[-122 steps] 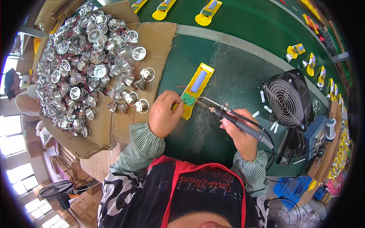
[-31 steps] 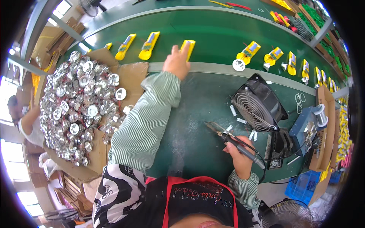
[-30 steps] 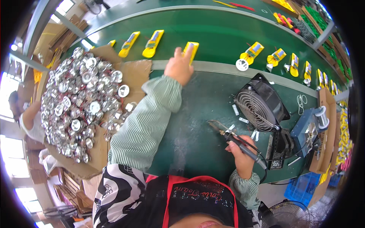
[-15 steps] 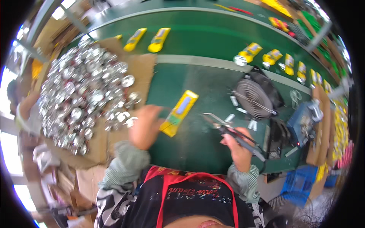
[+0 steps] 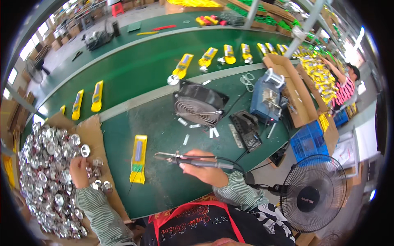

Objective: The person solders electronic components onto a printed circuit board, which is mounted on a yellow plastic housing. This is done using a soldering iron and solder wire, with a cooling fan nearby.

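My right hand point(image 5: 205, 169) grips a soldering iron point(image 5: 197, 163), its tip and thin metal guide pointing left above the green bench. Left of that tip lies a yellow plastic housing point(image 5: 139, 177) with a grey-blue block and a green circuit board inside; a thin dark wire trails from its near end. At the right edge of a heap of silver reflector cups point(image 5: 49, 180), my left hand point(image 5: 79, 172) has its fingers curled together. One round reflector cup point(image 5: 85, 150) is just beyond the fingertips. Whatever they pinch is too small to make out.
A black fan point(image 5: 197, 104) stands on the bench, with small white pieces point(image 5: 186, 140) nearby. Farther right are a blue machine point(image 5: 264, 98) and a dark metal stand point(image 5: 246, 131). More yellow housings point(image 5: 182, 65) line the green belt point(image 5: 139, 69). A person point(image 5: 344, 88) works at far right.
My view has swung to the right. My left hand has gone from beside the yellow housing to the reflector heap. The soldering iron stays in my right hand, now held flatter.
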`<state>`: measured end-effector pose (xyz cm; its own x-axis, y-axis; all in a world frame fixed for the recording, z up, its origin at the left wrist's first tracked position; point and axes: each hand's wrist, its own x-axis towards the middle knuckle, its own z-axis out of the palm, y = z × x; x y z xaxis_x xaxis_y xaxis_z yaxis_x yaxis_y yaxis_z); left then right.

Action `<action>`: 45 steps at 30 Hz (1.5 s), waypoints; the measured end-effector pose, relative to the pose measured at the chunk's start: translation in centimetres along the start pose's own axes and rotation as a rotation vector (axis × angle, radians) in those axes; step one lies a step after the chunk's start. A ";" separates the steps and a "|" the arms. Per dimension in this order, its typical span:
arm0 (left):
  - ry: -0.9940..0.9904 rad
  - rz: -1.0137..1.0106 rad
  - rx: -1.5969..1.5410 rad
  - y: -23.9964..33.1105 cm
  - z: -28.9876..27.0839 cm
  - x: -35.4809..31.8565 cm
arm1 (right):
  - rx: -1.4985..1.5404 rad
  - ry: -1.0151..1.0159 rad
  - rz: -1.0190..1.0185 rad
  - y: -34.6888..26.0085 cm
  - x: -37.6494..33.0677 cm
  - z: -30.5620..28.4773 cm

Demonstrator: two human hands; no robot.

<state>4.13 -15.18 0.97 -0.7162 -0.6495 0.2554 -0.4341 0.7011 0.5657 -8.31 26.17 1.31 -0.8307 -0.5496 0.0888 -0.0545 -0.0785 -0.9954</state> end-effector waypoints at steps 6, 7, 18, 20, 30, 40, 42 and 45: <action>0.098 -0.008 -0.360 4.3 -2.6 -1.4 | -0.109 0.047 0.018 -0.1 0.5 -0.2; 0.019 -0.122 -0.346 5.3 -2.3 -1.8 | -0.021 0.079 0.040 0.0 0.6 0.1; -0.488 -0.263 -0.545 9.4 4.8 -9.7 | 0.008 -0.066 0.070 -0.3 1.4 2.3; -0.488 -0.212 -0.432 10.1 5.4 -9.8 | 0.006 -0.083 0.076 -0.2 1.6 2.6; -0.296 0.152 -0.089 10.1 7.0 -9.4 | -0.044 -0.179 0.056 1.8 3.1 3.6; -0.329 0.103 -0.123 10.0 7.3 -9.2 | -0.048 -0.193 0.090 2.9 3.9 4.7; -0.338 0.083 -0.134 10.2 7.3 -9.1 | -0.033 -0.192 0.115 3.1 4.0 4.8; -0.349 0.080 -0.146 10.2 7.3 -9.1 | -0.017 -0.184 0.144 3.2 3.9 4.8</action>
<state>2.18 0.02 -1.31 -0.8984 -0.4378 0.0349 -0.3054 0.6798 0.6668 -9.07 19.76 -1.35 -0.7154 -0.6969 -0.0508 0.0463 0.0252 -0.9986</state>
